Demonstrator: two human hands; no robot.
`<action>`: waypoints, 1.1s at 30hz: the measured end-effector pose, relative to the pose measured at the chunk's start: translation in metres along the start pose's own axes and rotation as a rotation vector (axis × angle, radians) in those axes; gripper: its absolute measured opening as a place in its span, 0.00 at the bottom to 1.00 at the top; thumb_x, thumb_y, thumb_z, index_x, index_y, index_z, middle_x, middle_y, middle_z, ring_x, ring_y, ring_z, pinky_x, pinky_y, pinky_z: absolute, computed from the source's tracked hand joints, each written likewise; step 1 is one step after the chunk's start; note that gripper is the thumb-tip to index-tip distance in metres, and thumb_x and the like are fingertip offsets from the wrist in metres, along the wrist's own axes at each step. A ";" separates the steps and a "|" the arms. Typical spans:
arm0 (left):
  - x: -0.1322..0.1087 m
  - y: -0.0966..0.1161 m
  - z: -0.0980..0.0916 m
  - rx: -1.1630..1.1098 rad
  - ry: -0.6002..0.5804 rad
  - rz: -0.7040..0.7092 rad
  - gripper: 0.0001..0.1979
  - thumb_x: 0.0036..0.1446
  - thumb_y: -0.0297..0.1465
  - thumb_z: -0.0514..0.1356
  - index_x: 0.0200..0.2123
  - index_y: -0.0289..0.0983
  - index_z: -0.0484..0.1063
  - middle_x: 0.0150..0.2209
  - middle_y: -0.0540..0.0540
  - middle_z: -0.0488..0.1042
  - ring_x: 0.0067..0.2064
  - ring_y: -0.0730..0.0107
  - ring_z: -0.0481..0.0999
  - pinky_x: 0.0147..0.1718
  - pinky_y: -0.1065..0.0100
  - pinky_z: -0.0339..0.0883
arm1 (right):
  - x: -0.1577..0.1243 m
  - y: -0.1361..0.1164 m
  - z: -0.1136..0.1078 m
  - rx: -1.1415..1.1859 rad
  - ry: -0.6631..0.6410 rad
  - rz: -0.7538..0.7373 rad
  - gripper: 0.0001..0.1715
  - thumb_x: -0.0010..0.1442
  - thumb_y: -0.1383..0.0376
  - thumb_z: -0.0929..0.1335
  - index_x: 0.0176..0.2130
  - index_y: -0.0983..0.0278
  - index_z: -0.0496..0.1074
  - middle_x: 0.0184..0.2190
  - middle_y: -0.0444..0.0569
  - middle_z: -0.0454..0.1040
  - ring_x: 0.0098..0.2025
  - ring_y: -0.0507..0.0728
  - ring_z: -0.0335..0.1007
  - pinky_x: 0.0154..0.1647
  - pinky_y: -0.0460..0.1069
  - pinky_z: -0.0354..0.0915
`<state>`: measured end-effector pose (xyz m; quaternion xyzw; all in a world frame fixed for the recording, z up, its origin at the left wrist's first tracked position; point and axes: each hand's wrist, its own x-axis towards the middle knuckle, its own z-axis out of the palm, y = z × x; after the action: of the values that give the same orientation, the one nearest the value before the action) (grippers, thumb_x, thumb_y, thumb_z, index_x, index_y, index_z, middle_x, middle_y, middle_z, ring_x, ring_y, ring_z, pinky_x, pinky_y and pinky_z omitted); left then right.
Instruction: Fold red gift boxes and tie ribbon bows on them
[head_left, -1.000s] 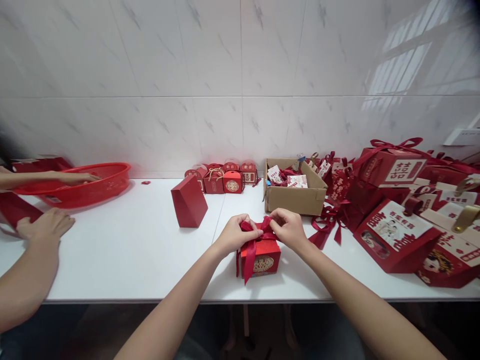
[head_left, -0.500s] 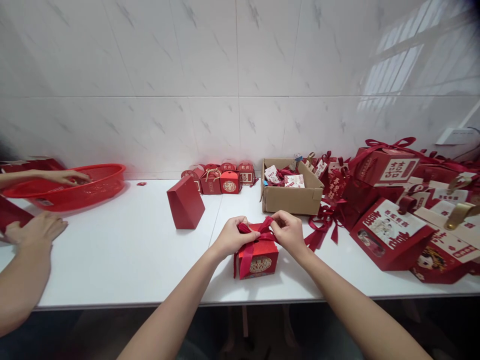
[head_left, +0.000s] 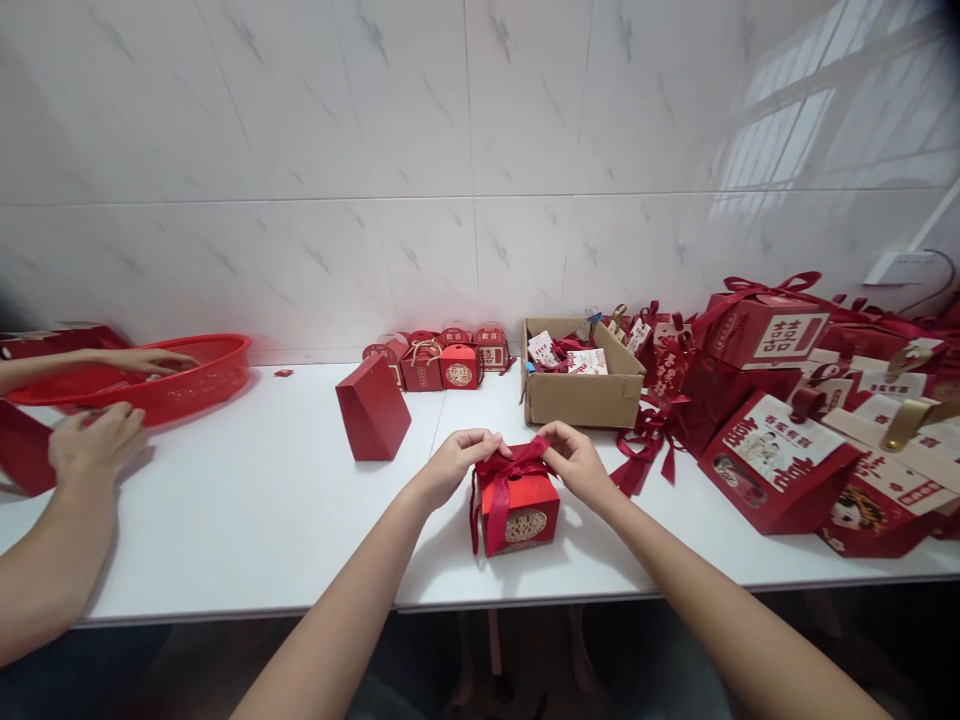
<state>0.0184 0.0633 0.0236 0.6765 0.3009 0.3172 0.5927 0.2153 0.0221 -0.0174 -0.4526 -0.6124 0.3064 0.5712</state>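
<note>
So, right hand (head_left: 576, 465) pinches ribbon (head_left: 497, 515) (left hand (head_left: 454, 466) apparently touching).

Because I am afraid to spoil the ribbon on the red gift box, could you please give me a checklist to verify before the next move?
1. Red gift box stands fully on the white table: ok.
2. Right hand has its grip on the ribbon, at its right side: ok.
3. Left hand has a firm grip at the ribbon's left side: cannot tell; its fingers are there, but the hold is unclear.
4. Knot is tight: cannot tell; too small to judge.
5. Plain red box stands apart from the gift box: ok.
6. Co-worker's hands are away from the gift box: ok.
</note>
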 end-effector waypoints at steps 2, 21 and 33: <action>-0.001 -0.001 -0.002 0.008 0.032 -0.012 0.18 0.50 0.44 0.62 0.29 0.34 0.75 0.28 0.47 0.73 0.30 0.69 0.68 0.31 0.69 0.58 | -0.003 -0.001 -0.011 0.052 -0.164 0.005 0.18 0.52 0.58 0.69 0.43 0.62 0.68 0.37 0.50 0.72 0.36 0.55 0.69 0.35 0.49 0.67; 0.002 -0.062 -0.008 -0.149 0.226 0.111 0.18 0.51 0.47 0.60 0.36 0.38 0.65 0.35 0.50 0.69 0.35 0.69 0.70 0.35 0.69 0.62 | -0.015 0.021 -0.020 0.123 -0.724 0.148 0.70 0.36 0.57 0.78 0.66 0.56 0.38 0.62 0.58 0.55 0.62 0.61 0.55 0.60 0.57 0.54; 0.004 -0.062 -0.010 0.008 0.188 0.062 0.21 0.56 0.49 0.51 0.35 0.37 0.66 0.36 0.43 0.73 0.35 0.63 0.75 0.30 0.67 0.62 | 0.017 -0.118 -0.155 -0.309 0.422 -0.077 0.47 0.45 0.58 0.75 0.59 0.62 0.55 0.53 0.58 0.67 0.52 0.63 0.67 0.50 0.61 0.66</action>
<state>0.0106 0.0796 -0.0371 0.6549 0.3355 0.3962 0.5491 0.3440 -0.0317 0.1199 -0.5648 -0.5359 0.0863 0.6216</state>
